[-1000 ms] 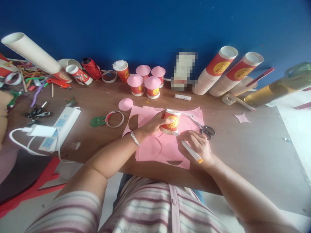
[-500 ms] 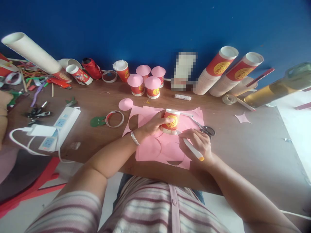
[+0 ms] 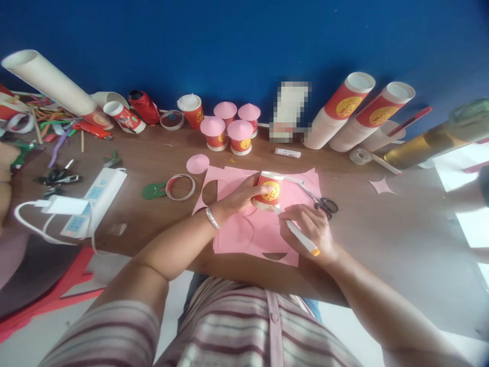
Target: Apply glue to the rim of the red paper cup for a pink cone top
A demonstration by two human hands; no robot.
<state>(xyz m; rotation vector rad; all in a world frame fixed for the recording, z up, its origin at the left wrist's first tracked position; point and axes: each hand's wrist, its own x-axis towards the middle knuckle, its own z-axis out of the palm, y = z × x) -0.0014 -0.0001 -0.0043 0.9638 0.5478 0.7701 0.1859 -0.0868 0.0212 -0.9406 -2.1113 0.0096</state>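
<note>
4 paper cups [image 3: 241,145] wear pink cones [image 3: 240,130], finished by my judgement; I log 1 coneless cup [image 3: 270,191] over pink paper [image 3: 237,239], gripped by the left hand [image 3: 244,195], the right hand [image 3: 310,227] gripping a marker [image 3: 304,239].

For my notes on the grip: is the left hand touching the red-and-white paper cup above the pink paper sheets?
Touching. The head view shows the left hand with its thumb lying across the side of the red-and-white paper cup.
</note>
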